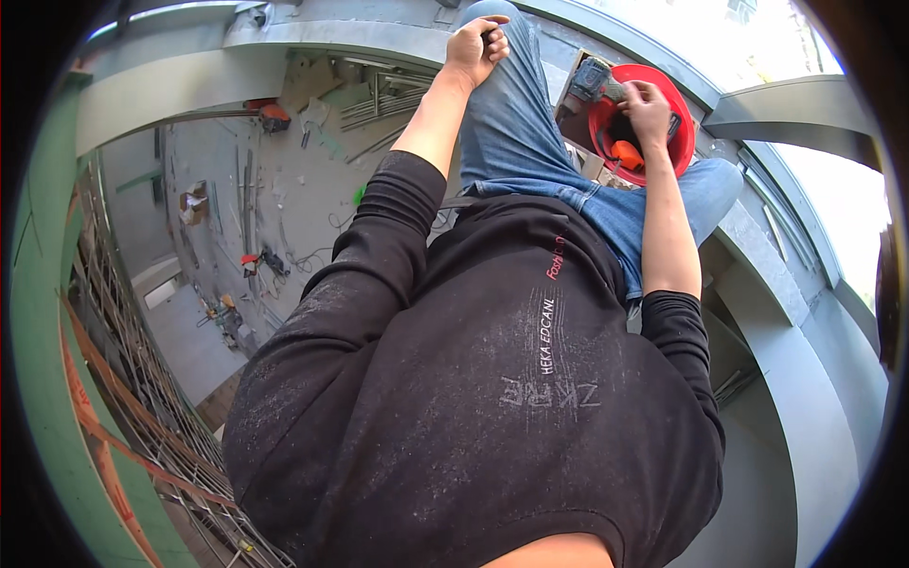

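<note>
Right hand (648,114): fingers bent — hold unclear; red container (676,93) beneath, drill (592,78) just left. Left hand (480,49): fingers curled — any hold hidden.

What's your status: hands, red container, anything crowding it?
Left hand curled over the jeans. Right hand at the red container, grip unclear. Orange item inside; power drill close against its left side.

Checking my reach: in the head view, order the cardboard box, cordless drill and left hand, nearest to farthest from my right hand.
1. Cordless drill: just left of your right hand.
2. Left hand: farther left, over the left leg.
3. Cardboard box: far left, on the floor.
</note>
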Action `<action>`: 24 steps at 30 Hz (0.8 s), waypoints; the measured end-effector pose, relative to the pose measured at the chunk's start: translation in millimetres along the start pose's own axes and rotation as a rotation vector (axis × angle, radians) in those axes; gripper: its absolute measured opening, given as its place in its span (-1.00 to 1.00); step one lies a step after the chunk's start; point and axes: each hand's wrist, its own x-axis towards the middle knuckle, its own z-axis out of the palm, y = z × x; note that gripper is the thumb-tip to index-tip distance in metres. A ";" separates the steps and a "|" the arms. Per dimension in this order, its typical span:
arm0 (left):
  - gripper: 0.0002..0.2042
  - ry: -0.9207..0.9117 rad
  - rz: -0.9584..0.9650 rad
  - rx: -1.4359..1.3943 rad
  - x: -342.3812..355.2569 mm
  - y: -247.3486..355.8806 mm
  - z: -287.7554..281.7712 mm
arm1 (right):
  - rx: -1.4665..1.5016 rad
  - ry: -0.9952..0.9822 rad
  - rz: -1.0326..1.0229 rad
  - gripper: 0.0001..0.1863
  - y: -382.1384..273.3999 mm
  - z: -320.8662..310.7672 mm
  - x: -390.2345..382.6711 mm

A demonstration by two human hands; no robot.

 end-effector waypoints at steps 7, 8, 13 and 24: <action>-0.80 -0.006 -0.001 0.017 4.5 -5.0 0.1 | -0.594 -0.257 -0.236 -0.74 21.0 9.0 -10.5; -0.80 -0.016 -0.004 0.013 4.4 -5.1 0.6 | -0.600 -0.248 -0.236 -0.74 22.5 8.4 -9.8; -0.79 -0.012 -0.032 0.019 4.4 -4.1 -0.2 | -0.585 -0.240 -0.332 -0.77 31.3 9.0 -8.9; -0.77 -0.013 -0.037 0.036 5.7 -2.2 0.0 | -0.616 -0.152 -0.264 -0.78 23.9 12.1 -12.4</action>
